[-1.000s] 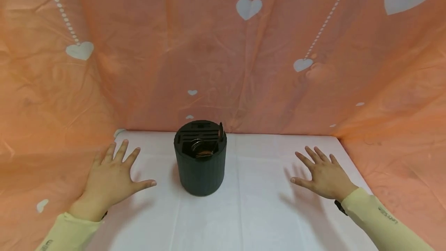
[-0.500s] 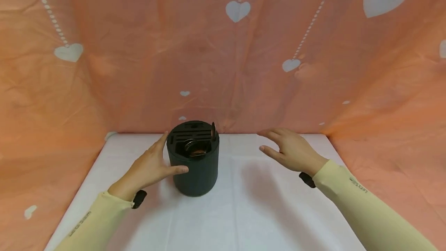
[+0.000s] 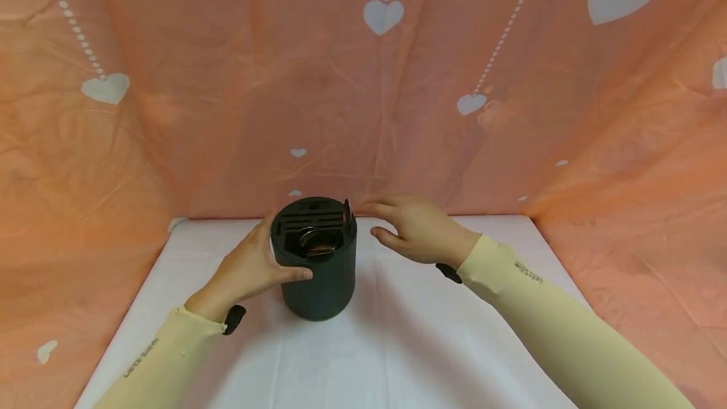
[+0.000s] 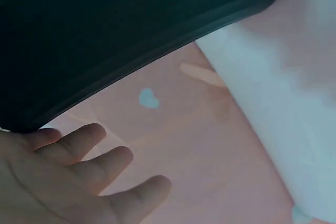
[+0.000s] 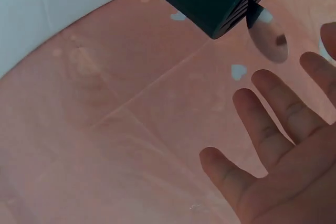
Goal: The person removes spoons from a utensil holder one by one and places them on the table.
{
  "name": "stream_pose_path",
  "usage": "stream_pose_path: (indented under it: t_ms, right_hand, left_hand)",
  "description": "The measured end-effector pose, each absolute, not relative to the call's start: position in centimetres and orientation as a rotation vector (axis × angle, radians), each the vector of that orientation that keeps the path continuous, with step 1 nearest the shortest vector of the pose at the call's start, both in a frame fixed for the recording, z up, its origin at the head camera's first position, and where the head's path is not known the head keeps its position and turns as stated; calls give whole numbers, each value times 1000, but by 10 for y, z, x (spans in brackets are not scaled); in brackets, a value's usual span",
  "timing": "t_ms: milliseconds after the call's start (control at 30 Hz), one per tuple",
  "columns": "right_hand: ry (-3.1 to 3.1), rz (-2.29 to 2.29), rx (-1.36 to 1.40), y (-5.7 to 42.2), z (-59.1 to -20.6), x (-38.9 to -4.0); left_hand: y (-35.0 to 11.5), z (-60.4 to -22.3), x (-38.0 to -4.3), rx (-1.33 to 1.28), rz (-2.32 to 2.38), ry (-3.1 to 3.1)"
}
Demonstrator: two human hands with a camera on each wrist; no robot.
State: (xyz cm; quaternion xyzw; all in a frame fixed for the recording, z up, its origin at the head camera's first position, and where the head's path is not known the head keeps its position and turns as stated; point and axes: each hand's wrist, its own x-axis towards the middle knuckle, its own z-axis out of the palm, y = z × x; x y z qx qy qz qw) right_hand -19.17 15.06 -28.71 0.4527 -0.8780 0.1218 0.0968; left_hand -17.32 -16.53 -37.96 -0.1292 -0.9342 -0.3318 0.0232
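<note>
A dark cylindrical utensil holder (image 3: 320, 292) with a slotted top stands upright on the white table. One shiny spoon (image 5: 270, 38) pokes up from a slot at its right rim; other shiny rounded utensil ends (image 3: 318, 248) show in its front opening. My left hand (image 3: 247, 267) rests at the holder's left side, thumb across the front; its fingers (image 4: 105, 169) look mostly straight in the left wrist view. My right hand (image 3: 420, 229) hovers just right of the spoon, fingers extended and apart from it, holding nothing.
A white cloth (image 3: 443, 346) covers the table. An orange sheet with white hearts (image 3: 318, 81) hangs behind and at both sides, close to the table's back edge. Black straps (image 3: 234, 319) sit at the wrists.
From wide apart, both hands have moved inward. The left hand has come to the holder's side; the right hand has travelled left, near the upright spoon. The head view has shifted slightly.
</note>
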Motion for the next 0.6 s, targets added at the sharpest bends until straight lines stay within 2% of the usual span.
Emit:
stream_pose_path:
  t_ms: [333, 600]
  right_hand:
    - [-2669, 11, 1319, 124, -288, -200]
    - [-2671, -4, 1277, 118, -294, -201]
  left_hand:
    - [-163, -365, -170, -302, -673, -3005]
    - [-161, -362, -167, -291, -645, -3038]
